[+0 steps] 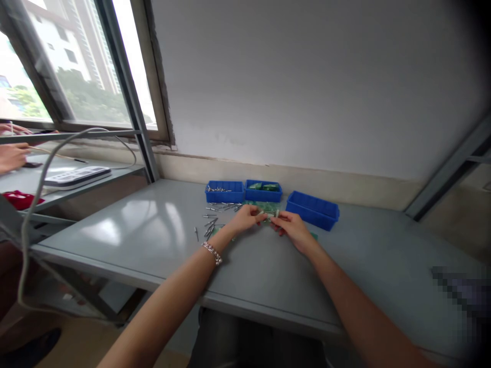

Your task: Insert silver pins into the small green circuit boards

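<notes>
My two bare forearms rise from the bottom edge of the frame and converge toward the middle, the left one wearing a beaded pink-and-silver bracelet [212, 252] at the wrist. They lie over the grey, glossy surface [138, 225], which fills the centre of the frame. My left hand [245, 219] and my right hand [292, 227] meet just above the middle of the frame, fingertips almost touching. Between them I pinch a small pale part [270, 215]; both grips are narrow and closed on it, though it is too small to tell what it is. Just left of my left hand a scatter of thin silver metal pins [210, 221] lies loose on the surface. Under and behind my hands sit flat green pieces [264, 207]. Farther back stand three blue plastic bins: the left bin [224, 192] holds more metal pins, the middle bin [263, 190] holds green parts, and the right bin [312, 209] sits slightly apart, angled. At the far left edge of the frame another person's hand [11, 156] rests on a neighbouring shelf, near a white flat device [76, 176].
</notes>
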A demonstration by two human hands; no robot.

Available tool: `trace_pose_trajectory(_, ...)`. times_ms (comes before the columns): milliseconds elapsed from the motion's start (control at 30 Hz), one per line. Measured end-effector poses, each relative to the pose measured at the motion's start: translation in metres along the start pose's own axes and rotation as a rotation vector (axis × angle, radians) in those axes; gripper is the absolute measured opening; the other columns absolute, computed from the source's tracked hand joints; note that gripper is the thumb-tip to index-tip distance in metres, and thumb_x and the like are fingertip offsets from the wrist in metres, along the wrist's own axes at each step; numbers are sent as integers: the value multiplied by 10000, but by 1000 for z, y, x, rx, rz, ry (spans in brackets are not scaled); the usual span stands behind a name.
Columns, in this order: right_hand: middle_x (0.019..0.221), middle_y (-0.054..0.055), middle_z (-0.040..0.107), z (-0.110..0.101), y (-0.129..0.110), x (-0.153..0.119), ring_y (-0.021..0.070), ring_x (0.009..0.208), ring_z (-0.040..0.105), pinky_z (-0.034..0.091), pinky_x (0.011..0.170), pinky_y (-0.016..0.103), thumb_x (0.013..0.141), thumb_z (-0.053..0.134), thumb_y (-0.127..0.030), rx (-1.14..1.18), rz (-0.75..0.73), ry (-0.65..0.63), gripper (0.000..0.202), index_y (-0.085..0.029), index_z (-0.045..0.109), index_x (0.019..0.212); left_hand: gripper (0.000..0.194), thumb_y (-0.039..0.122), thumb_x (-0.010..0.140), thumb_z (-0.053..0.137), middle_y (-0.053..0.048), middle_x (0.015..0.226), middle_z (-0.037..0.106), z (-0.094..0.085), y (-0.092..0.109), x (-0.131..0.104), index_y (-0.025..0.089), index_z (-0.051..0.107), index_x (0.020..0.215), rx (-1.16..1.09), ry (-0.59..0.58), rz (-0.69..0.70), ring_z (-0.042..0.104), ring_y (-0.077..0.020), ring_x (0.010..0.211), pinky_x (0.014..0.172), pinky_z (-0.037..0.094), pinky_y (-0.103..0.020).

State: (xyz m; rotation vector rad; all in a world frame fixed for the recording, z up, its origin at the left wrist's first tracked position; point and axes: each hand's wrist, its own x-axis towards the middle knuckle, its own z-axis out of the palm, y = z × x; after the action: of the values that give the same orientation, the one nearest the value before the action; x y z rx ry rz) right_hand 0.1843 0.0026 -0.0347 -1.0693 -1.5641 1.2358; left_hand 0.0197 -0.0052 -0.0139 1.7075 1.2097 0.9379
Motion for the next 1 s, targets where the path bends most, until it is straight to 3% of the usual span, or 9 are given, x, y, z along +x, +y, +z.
trace_pose_trajectory(367, 618, 4, 520, 4, -6, -4, 107, 513, 442, 308, 418, 211, 640, 602, -372, -20, -64, -7, 246, -165, 555, 764, 222, 301, 691, 553, 0, 564, 467, -1, 4, -2, 100, 509, 606, -58, 23, 50, 388, -85, 549, 532, 283, -220)
trace_pose_trajectory(1000, 644, 19, 528, 3, -4, -3, 114, 545, 451, 305, 429, 209, 627, 600, -417, -9, -50, 60, 282, -156, 559, 725, 376, 442, 745, 462, 12, 522, 410, -1, -4, 2, 115, 446, 559, 94, 31, 58, 322, -72, 493, 486, 234, -219)
